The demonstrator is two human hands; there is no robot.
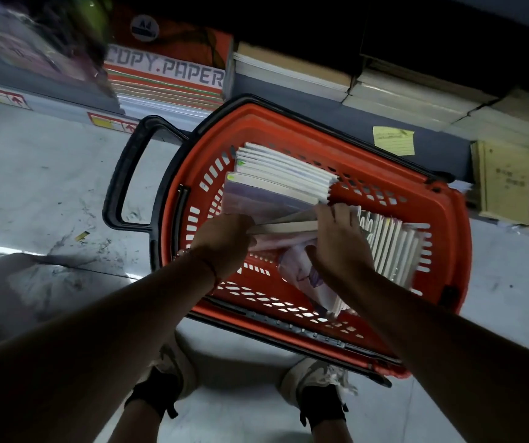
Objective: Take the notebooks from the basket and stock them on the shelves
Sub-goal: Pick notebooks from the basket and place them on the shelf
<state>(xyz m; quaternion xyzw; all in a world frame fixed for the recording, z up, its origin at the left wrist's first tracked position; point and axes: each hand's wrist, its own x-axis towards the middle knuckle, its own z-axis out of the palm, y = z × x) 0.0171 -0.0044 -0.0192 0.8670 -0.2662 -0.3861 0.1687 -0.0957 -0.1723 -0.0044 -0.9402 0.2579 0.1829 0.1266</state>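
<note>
Over the red basket (448, 219) on the floor, the left hand (224, 241) and right hand (339, 241) each grip an end of a few notebooks (285, 227), probably to lift them together; more notebooks stand behind and right.

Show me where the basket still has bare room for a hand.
Bare mesh lies along the basket's near wall, below the left hand. Crowded: the fanned notebooks at the far wall, the upright row right, and the middle, where both hands, right hand included, hold notebooks.
</note>
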